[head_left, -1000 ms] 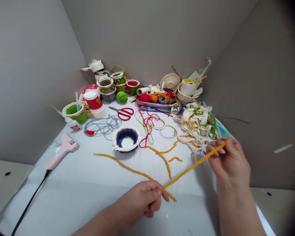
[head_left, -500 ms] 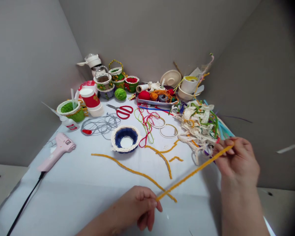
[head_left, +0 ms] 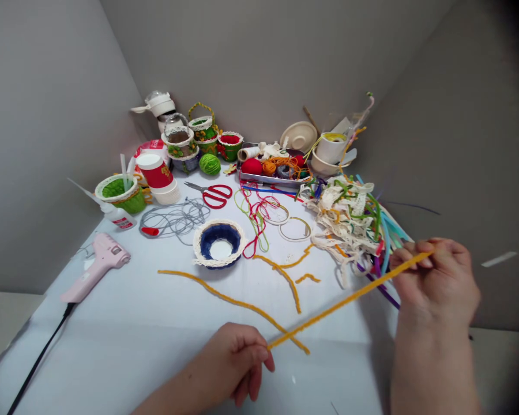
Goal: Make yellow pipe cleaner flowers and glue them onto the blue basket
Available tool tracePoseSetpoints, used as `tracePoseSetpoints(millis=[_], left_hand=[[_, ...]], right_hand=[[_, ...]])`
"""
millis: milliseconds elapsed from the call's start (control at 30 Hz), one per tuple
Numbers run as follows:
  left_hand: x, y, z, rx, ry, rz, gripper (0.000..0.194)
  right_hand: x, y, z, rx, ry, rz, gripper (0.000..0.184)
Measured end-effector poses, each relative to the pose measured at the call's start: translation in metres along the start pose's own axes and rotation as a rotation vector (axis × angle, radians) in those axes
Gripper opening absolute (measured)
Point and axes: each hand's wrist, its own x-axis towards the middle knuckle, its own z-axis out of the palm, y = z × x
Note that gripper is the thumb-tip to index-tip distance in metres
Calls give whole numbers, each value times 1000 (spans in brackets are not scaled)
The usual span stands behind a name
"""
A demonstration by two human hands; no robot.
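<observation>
The blue bowl (head_left: 198, 246) stands upright, a pale bottom showing inside its lace rim. Beyond it and to the right, the metal tray (head_left: 277, 182) holds red and orange yarn balls (head_left: 251, 167); farther right of the bowl, a white cup (head_left: 330, 151) sits inside a beige dish (head_left: 322, 168). Left of the bowl, a green basket (head_left: 135, 202) has a pale stick (head_left: 123, 171) standing in it. Nearer me than the bowl, and to its right, I hold a yellow strand (head_left: 349, 298) out straight. My left hand (head_left: 242, 360) pinches its lower end, thumb against forefinger, other fingers loosely curled; my right hand (head_left: 436, 282) has its fingers clamped on the upper end.
</observation>
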Motion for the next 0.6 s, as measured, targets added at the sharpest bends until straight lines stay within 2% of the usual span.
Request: tracePoseSetpoints(millis=[200,400,600], left_hand=[[-1,-2,-5,56,91,49,19],[5,-3,-13,6,160,109,15],[1,6,-19,50,301,181,17]], right_hand=[[-2,5,-1,-17,0,10,23],[3,6,-4,-56,-53,98,14],[4,4,-8,-114,16,93,15]])
